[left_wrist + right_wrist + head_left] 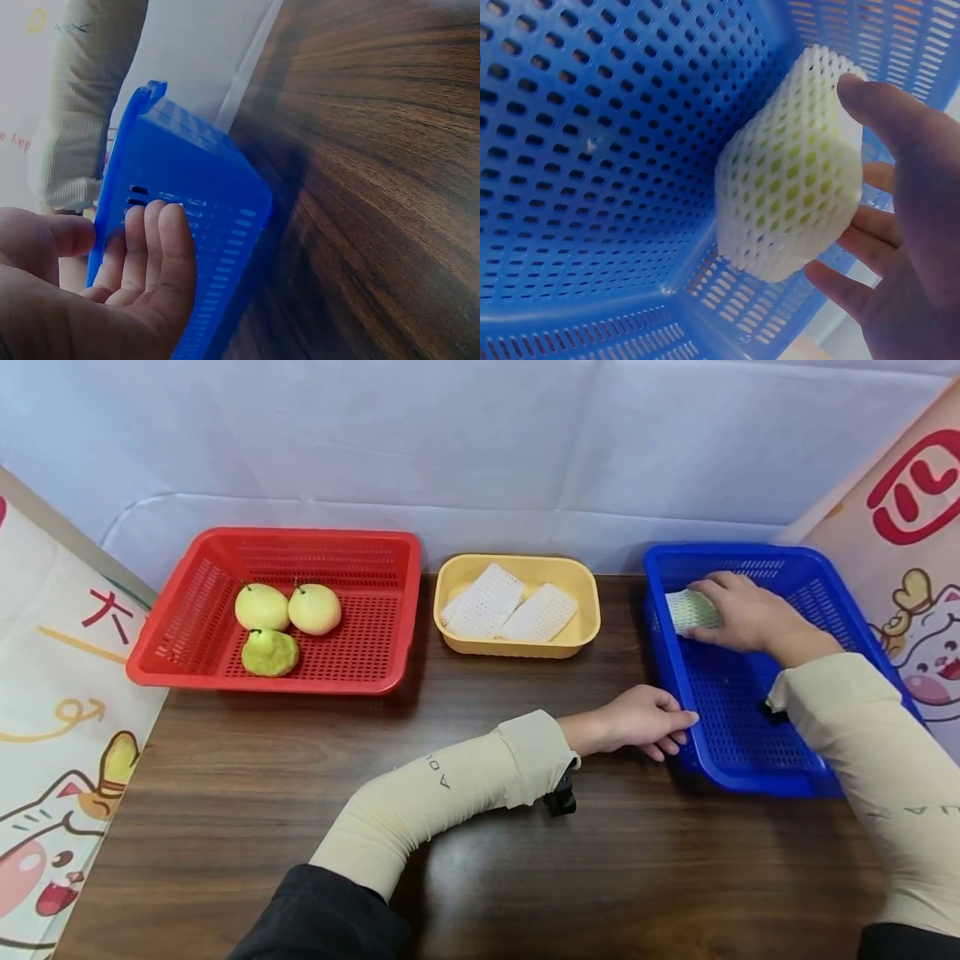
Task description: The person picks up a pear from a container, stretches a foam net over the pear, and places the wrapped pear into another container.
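In the head view, my right hand (746, 614) is inside the blue basket (678, 685), at its far left corner. It holds a green fruit, apparently a pear, in a white foam net sleeve (791, 169); the right wrist view shows the thumb on one side and fingertips along the other. The netted fruit lies against the basket's mesh walls. My left hand (637, 722) grips the basket's left rim near the front. Its thumb rests on the rim, while the fingers (174, 247) lie along the outside wall in the left wrist view.
On the left stands a red basket (345, 683) with two round yellow pears (315, 610) and a lumpy green pear (270, 653). Between the baskets, a yellow tray (517, 647) carries two flat white foam nets (483, 602). White cloth (375, 435) hangs behind the wooden table (247, 760).
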`<state>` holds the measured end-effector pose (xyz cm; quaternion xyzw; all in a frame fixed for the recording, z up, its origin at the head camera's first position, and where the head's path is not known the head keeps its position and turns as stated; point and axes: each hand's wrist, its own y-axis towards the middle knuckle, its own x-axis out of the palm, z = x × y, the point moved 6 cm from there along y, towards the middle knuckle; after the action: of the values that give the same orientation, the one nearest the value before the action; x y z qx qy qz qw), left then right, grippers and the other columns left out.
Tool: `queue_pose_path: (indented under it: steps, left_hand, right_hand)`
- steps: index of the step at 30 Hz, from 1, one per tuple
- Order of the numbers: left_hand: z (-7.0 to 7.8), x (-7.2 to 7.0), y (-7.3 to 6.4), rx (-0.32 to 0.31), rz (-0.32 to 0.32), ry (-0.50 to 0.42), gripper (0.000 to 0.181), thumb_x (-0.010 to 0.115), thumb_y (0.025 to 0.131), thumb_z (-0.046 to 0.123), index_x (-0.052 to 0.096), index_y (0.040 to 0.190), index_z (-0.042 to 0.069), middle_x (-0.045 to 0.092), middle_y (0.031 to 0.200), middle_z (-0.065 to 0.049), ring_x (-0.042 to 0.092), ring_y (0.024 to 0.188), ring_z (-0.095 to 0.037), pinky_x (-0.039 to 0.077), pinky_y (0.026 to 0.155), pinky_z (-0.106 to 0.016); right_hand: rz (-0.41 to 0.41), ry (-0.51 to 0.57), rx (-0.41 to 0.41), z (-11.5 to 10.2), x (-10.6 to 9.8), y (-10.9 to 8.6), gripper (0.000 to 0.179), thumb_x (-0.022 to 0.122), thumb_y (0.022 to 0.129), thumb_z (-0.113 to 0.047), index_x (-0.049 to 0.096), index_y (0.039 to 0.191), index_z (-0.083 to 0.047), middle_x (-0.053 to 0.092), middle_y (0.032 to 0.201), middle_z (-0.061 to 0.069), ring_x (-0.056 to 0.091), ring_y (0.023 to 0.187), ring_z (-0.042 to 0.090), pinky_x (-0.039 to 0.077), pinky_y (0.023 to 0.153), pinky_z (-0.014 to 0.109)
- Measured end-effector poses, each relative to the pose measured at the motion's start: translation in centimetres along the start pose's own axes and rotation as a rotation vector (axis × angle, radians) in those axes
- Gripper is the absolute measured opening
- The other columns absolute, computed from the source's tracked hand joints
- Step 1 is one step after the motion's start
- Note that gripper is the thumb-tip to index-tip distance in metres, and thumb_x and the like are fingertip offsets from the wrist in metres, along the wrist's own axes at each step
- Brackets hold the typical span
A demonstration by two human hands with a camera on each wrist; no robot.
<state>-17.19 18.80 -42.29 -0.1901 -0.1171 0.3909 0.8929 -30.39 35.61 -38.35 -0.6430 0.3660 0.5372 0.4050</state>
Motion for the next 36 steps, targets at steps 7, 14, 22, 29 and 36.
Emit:
queue_pose_path:
  steps: [7, 14, 22, 29, 36]
  left_hand:
    - [0.2, -0.2, -0.3, 0.005, -0.01, 0.059, 0.02, 0.063, 0.103, 0.018, 0.066, 0.092, 0.002, 0.075, 0.096, -0.019, 0.066, 0.064, -0.017, 0.06, 0.056, -0.03]
    - [0.5, -1.4, -0.9, 0.008, -0.046, 0.137, 0.029, 0.062, 0.104, 0.024, 0.069, 0.114, -0.003, 0.074, 0.097, -0.015, 0.067, 0.068, -0.015, 0.06, 0.061, -0.028]
    - [2.0, -3.4, -2.7, 0.093, -0.092, 0.141, 0.022, 0.062, 0.104, 0.022, 0.067, 0.104, 0.001, 0.072, 0.09, -0.011, 0.071, 0.078, -0.023, 0.06, 0.062, -0.026]
    - [3.3, -5.5, -5.1, 0.131, -0.1, 0.176, 0.02, 0.062, 0.104, 0.02, 0.066, 0.11, 0.002, 0.072, 0.088, -0.006, 0.07, 0.078, -0.016, 0.059, 0.063, -0.025]
    - [4.8, -8.6, -8.2, 0.184, -0.116, 0.251, 0.021, 0.061, 0.104, 0.021, 0.065, 0.114, 0.003, 0.07, 0.096, -0.005, 0.068, 0.086, -0.014, 0.06, 0.072, -0.029]
  right_hand:
    - [0.013, -0.005, 0.011, -0.7, -1.3, -0.2, 0.068, 0.073, 0.094, -0.027, 0.043, 0.143, 0.01, 0.038, 0.143, 0.039, 0.034, 0.133, 0.058, 0.03, 0.107, 0.072]
    - [0.049, 0.008, 0.034, -1.1, -3.3, -0.8, 0.062, 0.067, 0.099, -0.027, 0.044, 0.142, 0.01, 0.038, 0.144, 0.038, 0.033, 0.133, 0.057, 0.03, 0.107, 0.073]
    - [0.118, 0.021, 0.033, -2.4, -5.3, -1.5, 0.057, 0.064, 0.101, -0.027, 0.047, 0.143, 0.007, 0.039, 0.146, 0.036, 0.036, 0.134, 0.055, 0.033, 0.104, 0.073]
    - [0.181, 0.038, 0.028, -4.1, -7.1, -1.7, 0.055, 0.064, 0.101, -0.029, 0.049, 0.143, 0.004, 0.042, 0.148, 0.032, 0.038, 0.135, 0.052, 0.034, 0.104, 0.073]
    - [0.258, 0.042, -0.023, -6.7, -8.3, -1.8, 0.052, 0.067, 0.1, -0.026, 0.053, 0.142, 0.001, 0.047, 0.145, 0.029, 0.043, 0.133, 0.05, 0.039, 0.1, 0.072]
